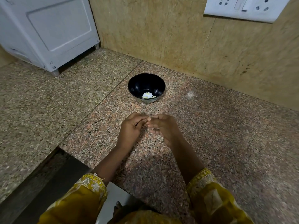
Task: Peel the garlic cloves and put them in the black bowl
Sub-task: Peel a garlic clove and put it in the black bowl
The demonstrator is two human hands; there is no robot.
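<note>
The bowl is gloss black inside and out; the pieces in its base are white and pale yellow. The clove shows pale cream. The counter is granite, speckled pink, brown, grey and black. The wall is tan with darker ochre mottling and brown spots. The socket plate is plain white. The appliance is plain light grey. My sleeves are mustard yellow, with cream floral embroidery and a yellow beaded cuff edge.

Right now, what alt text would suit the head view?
The left hand and right hand meet over a granite counter, pinching a small garlic clove between them. Beyond, a black bowl holds a few pale pieces.
</note>
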